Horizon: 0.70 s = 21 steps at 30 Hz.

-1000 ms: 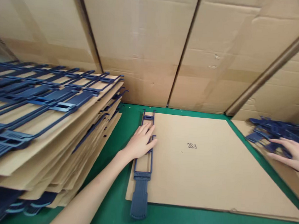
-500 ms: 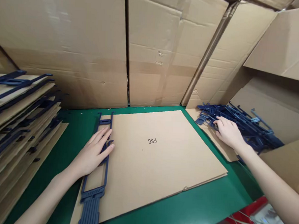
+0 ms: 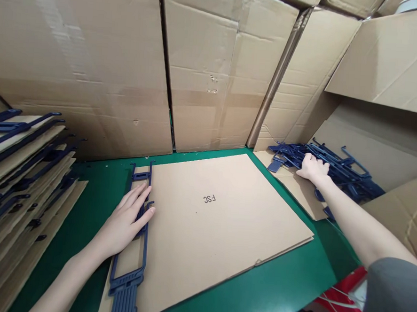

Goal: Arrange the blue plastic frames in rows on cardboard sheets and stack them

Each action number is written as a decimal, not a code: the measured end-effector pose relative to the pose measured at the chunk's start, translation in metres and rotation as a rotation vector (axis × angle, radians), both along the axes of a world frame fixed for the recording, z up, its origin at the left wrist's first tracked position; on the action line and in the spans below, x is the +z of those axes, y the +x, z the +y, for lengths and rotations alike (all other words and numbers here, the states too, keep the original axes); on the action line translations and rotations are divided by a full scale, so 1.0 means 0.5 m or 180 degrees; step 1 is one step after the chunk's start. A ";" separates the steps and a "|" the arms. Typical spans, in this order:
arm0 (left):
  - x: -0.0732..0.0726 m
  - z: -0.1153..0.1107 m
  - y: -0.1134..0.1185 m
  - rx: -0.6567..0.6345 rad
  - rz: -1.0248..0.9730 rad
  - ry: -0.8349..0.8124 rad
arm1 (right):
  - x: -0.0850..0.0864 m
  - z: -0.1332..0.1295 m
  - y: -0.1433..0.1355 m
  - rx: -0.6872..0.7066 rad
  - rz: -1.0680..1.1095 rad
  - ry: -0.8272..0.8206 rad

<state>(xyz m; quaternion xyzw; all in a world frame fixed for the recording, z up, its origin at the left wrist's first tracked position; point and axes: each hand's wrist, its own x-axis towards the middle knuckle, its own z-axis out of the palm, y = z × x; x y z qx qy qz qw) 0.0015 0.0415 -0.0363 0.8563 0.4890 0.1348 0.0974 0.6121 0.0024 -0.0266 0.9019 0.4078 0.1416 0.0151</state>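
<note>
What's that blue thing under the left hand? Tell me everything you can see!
The dark blue frame looks like plastic: long and narrow, with open gaps, hooked tips at its far end and a ribbed near end, cut off by the picture's edge. It lies on the cardboard sheet, along its left side. The left hand rests on it, hiding part.

The tabletop (image 3: 263, 293) is a glossy green. On it, the sheet (image 3: 181, 248) is plain light tan, marked with black letters (image 3: 209, 199) reading FSC. The frame (image 3: 126, 281) along its left side is navy blue, with lengthwise ribbing at the near end. Navy also colours the pile (image 3: 347, 171) at right and the pieces between the tan layers of the left stack (image 3: 48, 231). The far boxes (image 3: 211, 116) are brown, banded darker low down. The right sleeve (image 3: 394, 294) is dark grey.
</note>
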 end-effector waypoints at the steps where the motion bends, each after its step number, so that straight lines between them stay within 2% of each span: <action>1: 0.001 -0.001 0.000 0.0006 -0.0002 0.0000 | 0.004 0.003 0.007 -0.0072 0.0068 -0.0024; 7: 0.006 -0.005 0.003 -0.0004 -0.0039 0.0009 | 0.028 0.010 0.023 -0.0352 0.0283 -0.0113; 15: -0.006 0.003 -0.001 -0.0036 -0.0210 0.0148 | 0.043 -0.010 -0.002 0.0252 0.0188 -0.0213; 21: -0.009 0.006 0.001 -0.0013 -0.0241 0.0146 | 0.084 -0.036 -0.019 0.0351 0.0001 -0.0116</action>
